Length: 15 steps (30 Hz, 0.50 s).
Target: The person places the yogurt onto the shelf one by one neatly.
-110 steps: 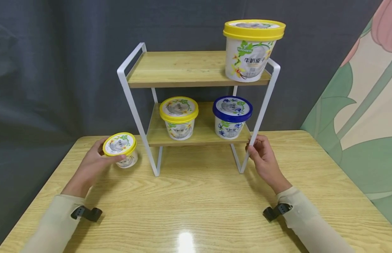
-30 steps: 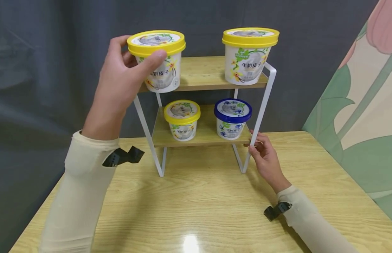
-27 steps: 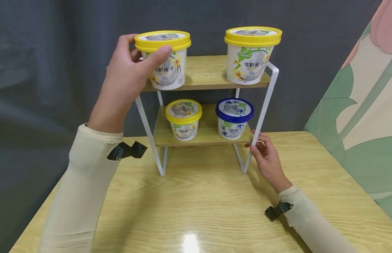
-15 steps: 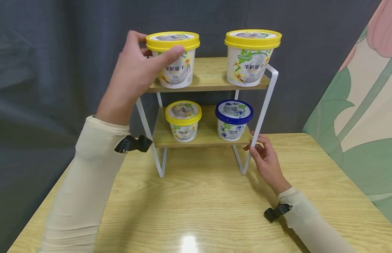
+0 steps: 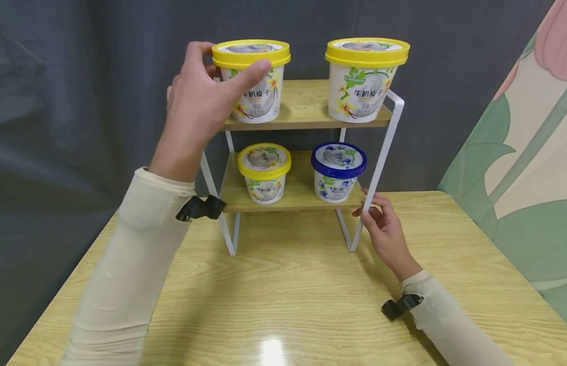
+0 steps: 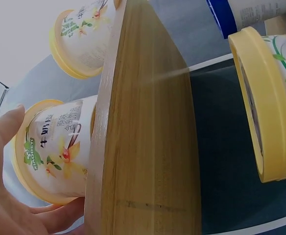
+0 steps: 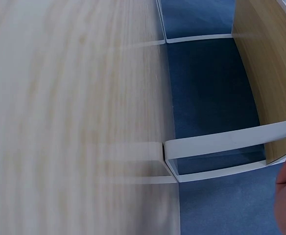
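My left hand (image 5: 203, 94) grips a white ice cream tub (image 5: 258, 96) with a yellow lid, thumb across its front and fingers behind. The tub stands upright at the left of the top shelf (image 5: 306, 104); in the left wrist view its base (image 6: 86, 147) meets the board's edge. At the right of that shelf stands a second yellow-lidded tub (image 5: 363, 91). My right hand (image 5: 386, 231) pinches the white metal leg (image 5: 379, 162) of the rack, low on its right side. On the lower shelf sit a smaller yellow-lidded tub (image 5: 265, 175) and a blue-lidded tub (image 5: 336, 173).
The two-tier rack stands on a pale wooden table (image 5: 283, 295). Behind it hangs a dark grey curtain (image 5: 105, 101). A floral panel (image 5: 516, 193) rises along the right side.
My left hand has lifted the yellow-lidded tub from the table at the left onto the top shelf, lately shifting it rightward. The right hand keeps its place on the rack's leg.
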Each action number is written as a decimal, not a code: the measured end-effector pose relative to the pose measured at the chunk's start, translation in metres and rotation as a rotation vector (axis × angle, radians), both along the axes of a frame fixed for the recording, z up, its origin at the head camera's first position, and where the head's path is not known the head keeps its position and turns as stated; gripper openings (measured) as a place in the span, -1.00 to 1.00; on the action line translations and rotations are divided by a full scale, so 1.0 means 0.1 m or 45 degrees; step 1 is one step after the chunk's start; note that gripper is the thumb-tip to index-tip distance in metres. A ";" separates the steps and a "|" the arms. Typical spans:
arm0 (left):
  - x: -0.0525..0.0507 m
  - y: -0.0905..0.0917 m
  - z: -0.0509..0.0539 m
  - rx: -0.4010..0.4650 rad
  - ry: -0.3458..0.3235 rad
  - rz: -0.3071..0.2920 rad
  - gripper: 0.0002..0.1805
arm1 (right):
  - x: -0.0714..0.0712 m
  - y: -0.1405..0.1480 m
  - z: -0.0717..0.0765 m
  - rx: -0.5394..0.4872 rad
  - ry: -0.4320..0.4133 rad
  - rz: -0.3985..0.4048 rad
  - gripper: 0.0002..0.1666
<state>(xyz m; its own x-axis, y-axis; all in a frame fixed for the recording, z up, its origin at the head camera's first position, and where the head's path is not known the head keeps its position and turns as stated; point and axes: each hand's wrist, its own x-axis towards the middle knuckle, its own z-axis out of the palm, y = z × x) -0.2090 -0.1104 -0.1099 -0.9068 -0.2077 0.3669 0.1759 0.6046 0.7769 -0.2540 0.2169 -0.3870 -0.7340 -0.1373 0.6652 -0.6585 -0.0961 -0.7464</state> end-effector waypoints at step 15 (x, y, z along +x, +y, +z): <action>0.23 -0.32 -0.74 0.344 0.613 -0.066 -0.32 | 0.01 0.01 0.01 0.012 -0.039 -0.018 -0.71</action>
<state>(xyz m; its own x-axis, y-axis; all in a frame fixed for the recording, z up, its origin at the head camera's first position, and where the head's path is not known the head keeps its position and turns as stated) -0.1861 -0.1421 -0.1844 -0.6614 -0.3113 0.6824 0.5738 0.3760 0.7276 -0.2534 0.2179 -0.3856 -0.7558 -0.1329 0.6411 -0.6367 -0.0793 -0.7670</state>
